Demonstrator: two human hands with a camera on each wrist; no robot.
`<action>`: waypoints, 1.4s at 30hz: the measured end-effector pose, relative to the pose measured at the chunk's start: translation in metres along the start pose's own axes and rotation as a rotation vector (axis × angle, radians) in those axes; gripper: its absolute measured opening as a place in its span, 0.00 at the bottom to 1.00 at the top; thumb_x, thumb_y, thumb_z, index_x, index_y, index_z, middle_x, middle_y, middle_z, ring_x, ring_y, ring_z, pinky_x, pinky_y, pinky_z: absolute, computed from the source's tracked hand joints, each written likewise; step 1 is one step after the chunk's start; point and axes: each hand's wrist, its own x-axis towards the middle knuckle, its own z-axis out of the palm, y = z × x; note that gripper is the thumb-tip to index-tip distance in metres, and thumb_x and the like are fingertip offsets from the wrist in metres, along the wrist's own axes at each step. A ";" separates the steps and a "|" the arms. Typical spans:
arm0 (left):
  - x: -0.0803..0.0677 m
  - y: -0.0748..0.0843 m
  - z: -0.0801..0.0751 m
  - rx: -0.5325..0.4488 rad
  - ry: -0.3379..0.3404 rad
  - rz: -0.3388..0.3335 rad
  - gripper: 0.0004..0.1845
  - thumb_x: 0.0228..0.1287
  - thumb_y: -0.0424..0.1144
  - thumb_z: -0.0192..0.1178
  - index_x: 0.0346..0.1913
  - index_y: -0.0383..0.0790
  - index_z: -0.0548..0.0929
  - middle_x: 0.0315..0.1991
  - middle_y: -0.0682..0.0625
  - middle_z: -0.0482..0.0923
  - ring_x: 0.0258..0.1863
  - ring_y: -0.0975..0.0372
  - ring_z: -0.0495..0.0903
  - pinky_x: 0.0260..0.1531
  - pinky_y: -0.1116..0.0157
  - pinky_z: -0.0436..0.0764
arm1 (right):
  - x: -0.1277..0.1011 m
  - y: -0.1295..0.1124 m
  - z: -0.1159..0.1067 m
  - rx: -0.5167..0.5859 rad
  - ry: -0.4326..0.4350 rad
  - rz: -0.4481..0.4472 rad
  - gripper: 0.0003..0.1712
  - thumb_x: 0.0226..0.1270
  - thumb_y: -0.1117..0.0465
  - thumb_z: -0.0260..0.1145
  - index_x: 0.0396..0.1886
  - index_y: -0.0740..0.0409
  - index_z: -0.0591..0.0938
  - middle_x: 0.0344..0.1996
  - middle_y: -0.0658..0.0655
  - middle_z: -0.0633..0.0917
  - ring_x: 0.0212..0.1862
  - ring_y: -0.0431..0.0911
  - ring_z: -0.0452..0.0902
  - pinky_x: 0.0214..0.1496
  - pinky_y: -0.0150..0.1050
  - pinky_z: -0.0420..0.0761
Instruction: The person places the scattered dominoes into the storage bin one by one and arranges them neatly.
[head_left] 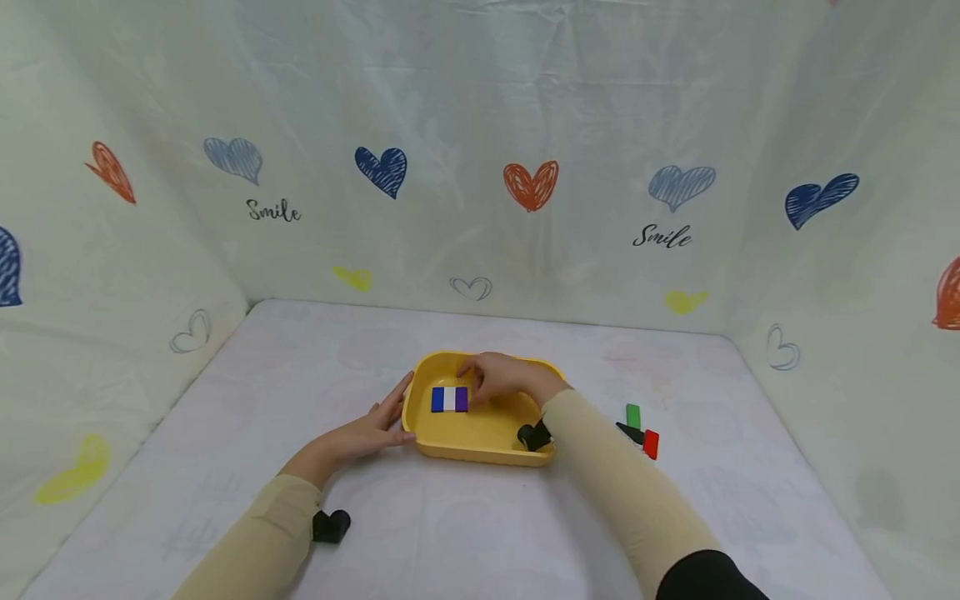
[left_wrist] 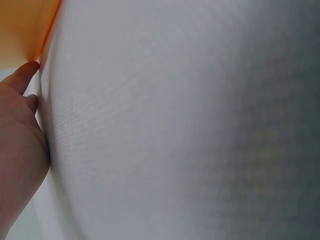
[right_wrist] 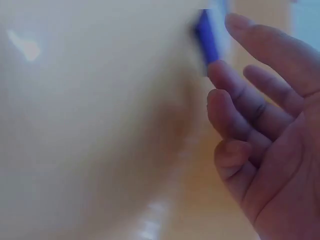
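A yellow tray stands mid-table in the head view. Inside it, a blue block, a white block and a purple block lie side by side in a row. My right hand is over the tray, its fingertips close beside the purple block. In the right wrist view a gap shows between thumb and fingers, with the purple block just past the fingertips. My left hand touches the tray's left side with straight fingers, the thumb near the front corner.
Right of the tray, partly behind the right forearm, lie a green block, a black block and a red block. A white cloth wall with printed hearts rises behind the table. Black wrist devices sit on both wrists.
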 end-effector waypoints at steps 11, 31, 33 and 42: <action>-0.006 -0.004 -0.007 -0.005 0.047 -0.009 0.54 0.63 0.52 0.64 0.77 0.66 0.33 0.76 0.38 0.46 0.73 0.40 0.21 0.62 0.34 0.23 | -0.056 -0.027 -0.048 0.079 0.153 -0.161 0.28 0.59 0.62 0.74 0.60 0.54 0.78 0.33 0.52 0.83 0.38 0.48 0.78 0.44 0.38 0.80; -0.005 -0.002 0.002 -0.036 0.057 -0.017 0.54 0.61 0.53 0.66 0.77 0.66 0.35 0.76 0.38 0.47 0.73 0.40 0.21 0.60 0.32 0.23 | -0.182 0.071 -0.028 0.160 0.320 -0.067 0.26 0.60 0.60 0.73 0.56 0.63 0.78 0.32 0.52 0.83 0.35 0.47 0.77 0.37 0.35 0.81; -0.004 -0.001 0.003 -0.040 0.056 -0.018 0.54 0.61 0.53 0.66 0.77 0.66 0.36 0.77 0.39 0.47 0.73 0.40 0.21 0.60 0.32 0.23 | -0.191 0.082 -0.027 0.172 0.333 -0.054 0.26 0.60 0.61 0.73 0.56 0.64 0.78 0.31 0.53 0.82 0.34 0.47 0.78 0.37 0.35 0.80; 0.000 0.001 0.001 -0.028 0.038 -0.021 0.54 0.61 0.54 0.65 0.77 0.66 0.35 0.77 0.39 0.46 0.73 0.41 0.20 0.60 0.33 0.23 | -0.216 0.123 -0.022 0.113 0.322 0.033 0.26 0.59 0.65 0.73 0.55 0.70 0.76 0.30 0.52 0.81 0.32 0.45 0.76 0.33 0.35 0.79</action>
